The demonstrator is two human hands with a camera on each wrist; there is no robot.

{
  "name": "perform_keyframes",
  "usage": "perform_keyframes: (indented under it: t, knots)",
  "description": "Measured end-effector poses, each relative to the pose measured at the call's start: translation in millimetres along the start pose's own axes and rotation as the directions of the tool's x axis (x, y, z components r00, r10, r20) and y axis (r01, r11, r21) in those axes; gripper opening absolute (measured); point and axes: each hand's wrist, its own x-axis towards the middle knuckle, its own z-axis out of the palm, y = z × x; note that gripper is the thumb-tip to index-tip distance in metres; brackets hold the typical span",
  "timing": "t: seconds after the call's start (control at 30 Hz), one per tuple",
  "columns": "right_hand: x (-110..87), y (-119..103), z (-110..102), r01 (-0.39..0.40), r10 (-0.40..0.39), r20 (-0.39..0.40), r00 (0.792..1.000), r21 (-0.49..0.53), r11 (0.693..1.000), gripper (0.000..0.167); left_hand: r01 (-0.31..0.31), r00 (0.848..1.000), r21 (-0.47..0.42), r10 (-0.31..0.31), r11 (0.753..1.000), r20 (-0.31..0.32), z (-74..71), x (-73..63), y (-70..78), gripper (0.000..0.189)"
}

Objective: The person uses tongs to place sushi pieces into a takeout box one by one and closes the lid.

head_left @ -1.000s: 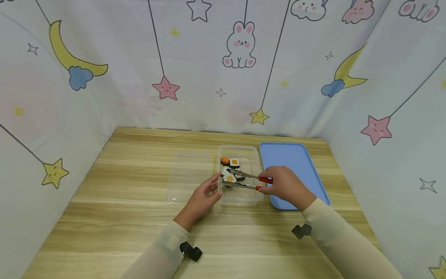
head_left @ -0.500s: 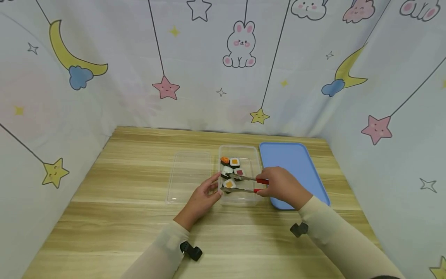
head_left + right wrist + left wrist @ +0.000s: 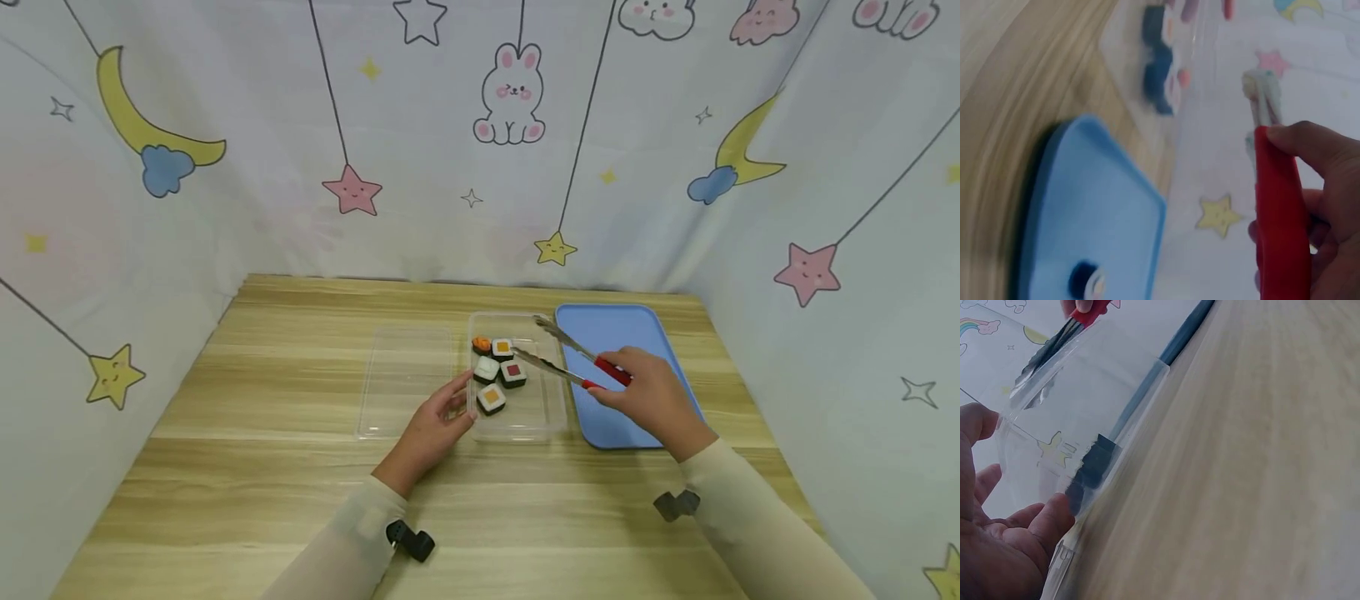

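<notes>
In the head view my right hand (image 3: pixel 658 393) grips metal tongs (image 3: pixel 551 363) by their red handles. The tongs' arms stand spread over the right side of a clear plastic container (image 3: pixel 517 435), with nothing between their tips. Inside, several sushi pieces sit along the left: an orange-topped one (image 3: pixel 482 344), two with yellow centres, a white-topped one (image 3: pixel 486 369), and a red-centred one (image 3: pixel 513 373). My left hand (image 3: pixel 429 429) rests against the container's left wall, thumb at the rim, fingers lightly stretched along the side. A further sushi piece (image 3: pixel 1090 281) shows blurred on a blue tray.
The blue tray (image 3: pixel 609 425) lies right of the container, partly beneath my right hand and the tongs. A flat clear lid (image 3: pixel 408 383) lies left of the container on the wooden table (image 3: pixel 300 400). Patterned curtains (image 3: pixel 420 233) enclose the back and sides.
The tongs have let go of the front yellow-centred sushi piece and moved up, right and away, opening wider. That piece now stands apart at the front left. My left hand stays in place.
</notes>
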Motion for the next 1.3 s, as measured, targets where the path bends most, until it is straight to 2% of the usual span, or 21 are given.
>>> perform_keyframes:
  t: [0.17, 0.4, 0.57, 0.8, 1.03, 1.3]
  knots:
    - [-23.8, 37, -13, -0.11, 0.109, -0.039, 0.993, -0.018, 0.994, 0.044, 0.007, 1.0, 0.002, -0.007, 1.0, -0.006, 1.3, 1.4, -0.2, 0.066]
    - [-66.7, 74, -25, -0.257, 0.258, 0.036, 0.965, -0.04, 0.966, 0.05, 0.027, 1.0, 0.022, -0.027, 0.999, -0.01, 2.2, 0.5, -0.1, 0.065]
    - [-85.7, 91, -30, -0.299, 0.303, 0.074, 0.95, -0.052, 0.953, 0.058, 0.029, 0.999, 0.025, -0.029, 0.999, -0.023, 1.4, 1.2, -1.7, 0.064]
    - [-99.1, 98, -32, -0.31, 0.314, 0.091, 0.945, -0.054, 0.949, 0.058, 0.022, 1.0, -0.009, -0.022, 1.0, -0.002, 1.3, 2.2, -2.0, 0.065]
    - [-104.3, 96, -29, -0.274, 0.277, 0.05, 0.96, -0.065, 0.96, 0.047, 0.024, 1.0, -0.003, -0.024, 1.0, -0.004, 1.9, 2.1, -1.8, 0.065]
    - [-103.8, 95, -29, -0.256, 0.259, 0.028, 0.966, -0.069, 0.964, 0.042, 0.034, 0.999, -0.003, -0.034, 0.999, -0.005, 1.7, 1.5, 0.3, 0.065]
